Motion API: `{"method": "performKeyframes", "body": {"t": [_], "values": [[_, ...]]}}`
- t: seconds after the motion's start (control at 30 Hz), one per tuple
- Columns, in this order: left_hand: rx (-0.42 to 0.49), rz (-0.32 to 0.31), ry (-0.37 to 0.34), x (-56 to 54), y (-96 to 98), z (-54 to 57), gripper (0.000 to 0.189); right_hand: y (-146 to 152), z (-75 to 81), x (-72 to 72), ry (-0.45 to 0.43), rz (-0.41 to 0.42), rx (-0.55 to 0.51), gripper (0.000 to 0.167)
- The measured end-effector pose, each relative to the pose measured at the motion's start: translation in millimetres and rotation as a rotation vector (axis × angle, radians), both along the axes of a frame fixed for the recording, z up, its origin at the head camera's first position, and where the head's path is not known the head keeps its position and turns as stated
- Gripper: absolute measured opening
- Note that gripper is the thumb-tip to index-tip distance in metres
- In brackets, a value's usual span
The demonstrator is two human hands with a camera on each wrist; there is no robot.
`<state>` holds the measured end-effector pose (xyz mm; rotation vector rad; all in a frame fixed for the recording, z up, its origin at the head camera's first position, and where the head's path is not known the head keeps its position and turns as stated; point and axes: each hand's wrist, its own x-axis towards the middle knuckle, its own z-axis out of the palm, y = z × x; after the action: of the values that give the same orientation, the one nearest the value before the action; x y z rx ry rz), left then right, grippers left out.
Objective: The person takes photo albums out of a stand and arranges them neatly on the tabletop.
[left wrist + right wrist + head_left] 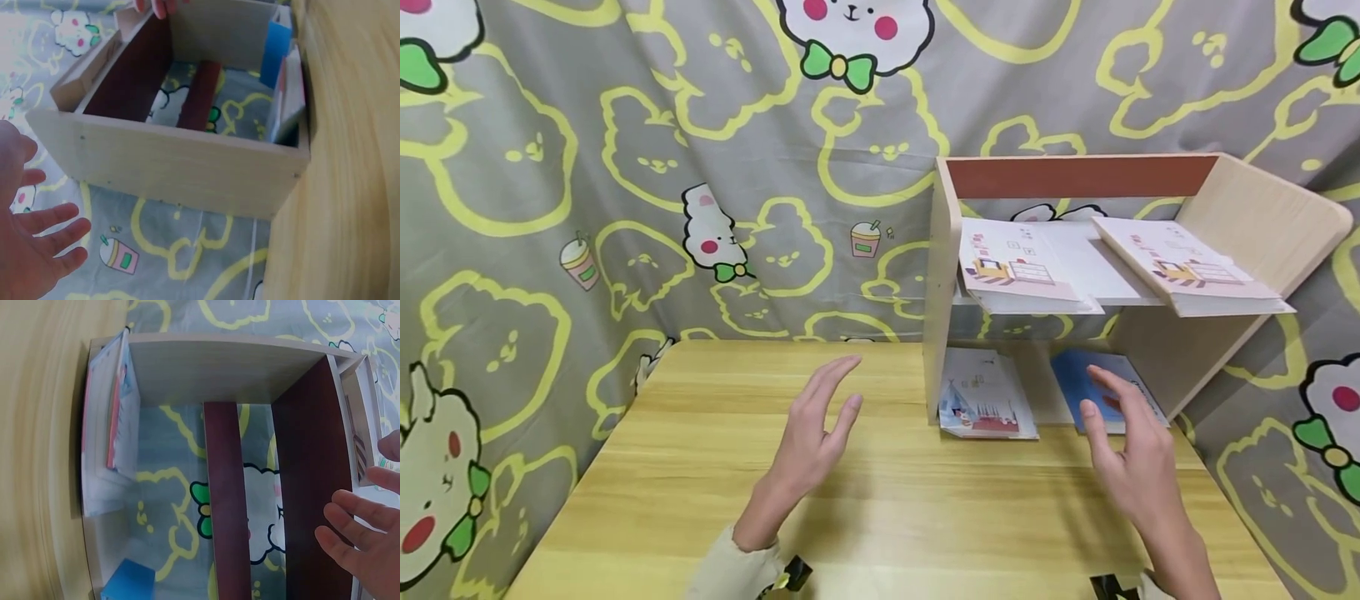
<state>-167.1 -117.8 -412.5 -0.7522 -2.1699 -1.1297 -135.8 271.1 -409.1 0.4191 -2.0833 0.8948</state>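
My left hand (808, 429) is held over the table, left of a small wooden bookshelf (931, 317), thumb and fingers spread, nothing in it. In front of the shelf's right part, my right hand (1138, 462) hovers with loosely bent fingers, also holding nothing. It overlaps a blue book (1078, 379) lying in the lower compartment. Left of that lies a pale book stack (981, 396) with a picture of a tent. On the upper board rest two pinkish-white book stacks (1022, 267) (1195, 262), their front ends jutting past the board's edge.
The shelf stands at the back right of a light wooden table (715, 467). A grey curtain (760, 167) with yellow outlines and cartoon rabbits hangs behind and at both sides. A red-brown strip (1082, 177) spans the shelf's top back.
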Motion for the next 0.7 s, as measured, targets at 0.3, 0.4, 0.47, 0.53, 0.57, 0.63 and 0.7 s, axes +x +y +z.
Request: {"method": "performKeyframes", "body": {"t": [0.3, 0.4, 0.47, 0.53, 0.57, 0.63, 0.7], "values": [[0.101, -0.086, 0.020, -6.9, 19.2, 10.8, 0.043, -10.0, 5.5, -7.7, 0.054, 0.050, -0.062, 0.041], [0.126, -0.111, 0.021, -9.4, 25.6, 13.4, 0.043, -14.9, 14.3, -6.7, 0.073, 0.069, -0.091, 0.040], [0.137, -0.123, 0.019, -10.6, 29.6, 14.6, 0.043, -19.3, 22.0, -3.7, 0.072, 0.076, -0.110, 0.039], [0.146, -0.131, 0.014, -11.6, 32.9, 15.2, 0.042, -23.7, 29.3, 0.2, 0.058, 0.083, -0.125, 0.039], [0.152, -0.135, 0.010, -11.9, 34.6, 15.6, 0.042, -25.8, 32.6, 2.2, 0.051, 0.085, -0.132, 0.039], [0.166, -0.142, 0.003, -12.4, 37.5, 16.6, 0.042, -28.9, 37.8, 5.5, 0.037, 0.090, -0.147, 0.039], [0.182, -0.152, -0.007, -12.8, 40.3, 18.0, 0.042, -30.7, 40.9, 7.2, 0.028, 0.098, -0.160, 0.039]]}}
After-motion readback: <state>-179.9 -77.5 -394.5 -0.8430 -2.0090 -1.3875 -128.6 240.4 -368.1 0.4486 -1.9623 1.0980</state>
